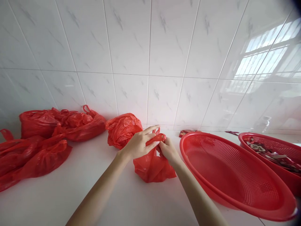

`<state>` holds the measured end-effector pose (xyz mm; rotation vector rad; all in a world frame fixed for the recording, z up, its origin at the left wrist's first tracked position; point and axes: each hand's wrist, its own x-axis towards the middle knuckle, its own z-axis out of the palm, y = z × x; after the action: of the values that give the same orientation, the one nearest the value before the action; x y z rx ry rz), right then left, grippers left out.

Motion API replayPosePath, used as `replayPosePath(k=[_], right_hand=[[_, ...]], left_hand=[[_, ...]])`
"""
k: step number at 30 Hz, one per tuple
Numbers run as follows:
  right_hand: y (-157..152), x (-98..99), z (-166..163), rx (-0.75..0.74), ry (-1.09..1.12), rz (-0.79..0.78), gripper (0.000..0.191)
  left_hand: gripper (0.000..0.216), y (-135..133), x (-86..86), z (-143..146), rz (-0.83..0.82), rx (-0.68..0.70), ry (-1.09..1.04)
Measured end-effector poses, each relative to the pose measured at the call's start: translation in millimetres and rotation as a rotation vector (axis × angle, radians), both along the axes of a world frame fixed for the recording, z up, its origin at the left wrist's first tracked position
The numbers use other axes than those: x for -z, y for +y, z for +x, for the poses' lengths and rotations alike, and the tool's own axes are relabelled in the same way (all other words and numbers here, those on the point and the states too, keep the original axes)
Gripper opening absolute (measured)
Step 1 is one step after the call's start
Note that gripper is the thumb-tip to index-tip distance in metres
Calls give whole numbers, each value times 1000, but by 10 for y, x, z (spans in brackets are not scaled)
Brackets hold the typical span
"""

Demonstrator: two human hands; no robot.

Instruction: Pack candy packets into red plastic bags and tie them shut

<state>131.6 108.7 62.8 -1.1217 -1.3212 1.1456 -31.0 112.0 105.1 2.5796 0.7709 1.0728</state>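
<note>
Pinching the twisted handles of the red bag (152,168) at mid-frame, the left hand (138,145) and right hand (168,151) close their fingertips on it from either side, while its body rests on the white counter (98,188). A red basket (235,175) sits just right of it, and other red bags (47,138) lie at the left.

- Two hands at work: the left hand (138,144) and the right hand (168,150), both on one red bag (152,166).
- One second red bag (122,130) just behind it.
- A heap of red bags (35,160) on the left, three or four as far as I can tell.
- Two red mesh baskets: the near basket (235,175) and the far basket (270,135).
- Small packets (275,155) in the far basket, too jumbled to count.
</note>
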Motion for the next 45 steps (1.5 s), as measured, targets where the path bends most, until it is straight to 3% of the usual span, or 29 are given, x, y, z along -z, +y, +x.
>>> replayPosePath(k=[9,16,20,24,29,33,39,42,45], right_hand=[[-128,-163,49,-81,-161,88,21],[-155,-208,108,-111,-212,64,25],[-190,-286,152,-167,-185,27,27],[-231,-300,183,-290,-249,165,10],[-230,-170,109,-87,-582,425,46],[-227,-122,54,-136,-802,541,60],[-190,-120,46,-42,-849,429,30],[-171,-116,57,-33,-707,351,29],[-159,-120,80,-124,-463,250,32]], left_hand=[[26,-5,0,-25,115,-74,47],[25,-35,-18,4,71,-2,121],[33,-58,-76,-8,-52,-128,119],[31,-22,-74,-107,-198,-218,96],[25,74,-5,-238,-527,-236,230],[35,117,26,-231,-728,-181,437],[39,110,-41,-238,-665,-85,311],[35,96,-80,-269,-579,-111,301],[35,97,-86,-271,-580,-91,291]])
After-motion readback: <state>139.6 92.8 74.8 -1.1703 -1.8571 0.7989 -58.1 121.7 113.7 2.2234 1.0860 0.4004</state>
